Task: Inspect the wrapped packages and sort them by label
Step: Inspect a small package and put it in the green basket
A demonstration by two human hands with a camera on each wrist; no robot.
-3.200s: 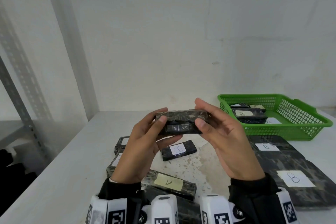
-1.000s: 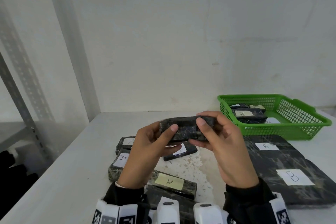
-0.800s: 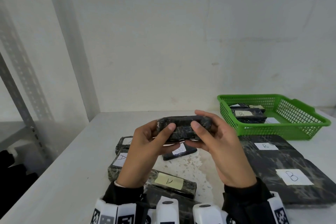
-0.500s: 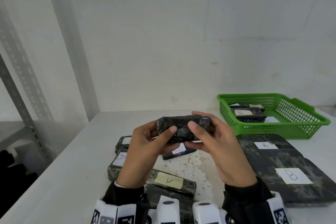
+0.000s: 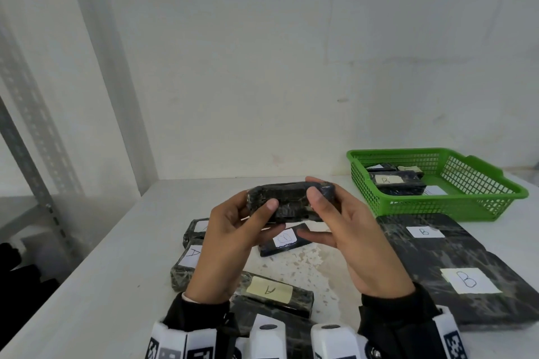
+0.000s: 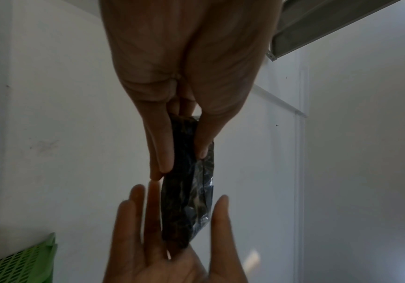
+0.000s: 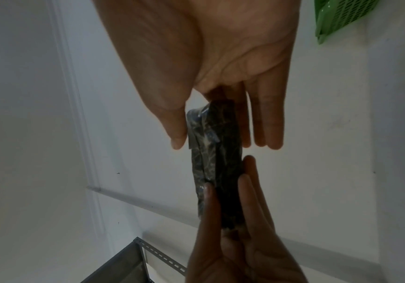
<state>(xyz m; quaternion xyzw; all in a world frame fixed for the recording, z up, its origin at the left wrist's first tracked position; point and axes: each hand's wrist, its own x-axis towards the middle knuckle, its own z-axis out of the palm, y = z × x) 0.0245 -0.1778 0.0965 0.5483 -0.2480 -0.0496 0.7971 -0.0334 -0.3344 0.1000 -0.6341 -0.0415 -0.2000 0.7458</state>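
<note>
A small dark wrapped package (image 5: 291, 202) is held level above the table, gripped at both ends. My left hand (image 5: 259, 204) pinches its left end between thumb and fingers; my right hand (image 5: 318, 213) pinches the right end the same way. No label shows on the sides facing me. The left wrist view shows my left hand (image 6: 182, 162) on the package (image 6: 186, 201). In the right wrist view, my right hand (image 7: 220, 143) grips the package (image 7: 218, 172). On the table below lie packages marked A (image 5: 268, 291) and a small one marked B (image 5: 284, 239).
A green basket (image 5: 437, 207) at the back right holds B-labelled packages (image 5: 393, 181). Two large flat packages marked B (image 5: 466, 283) lie in front of it. More A packages (image 5: 191, 259) sit at the left. A metal shelf post (image 5: 26, 160) stands beyond the table's left edge.
Both hands have turned the package over between them, and the thumbs have shifted along its near side. It stays at about the same height above the table.
</note>
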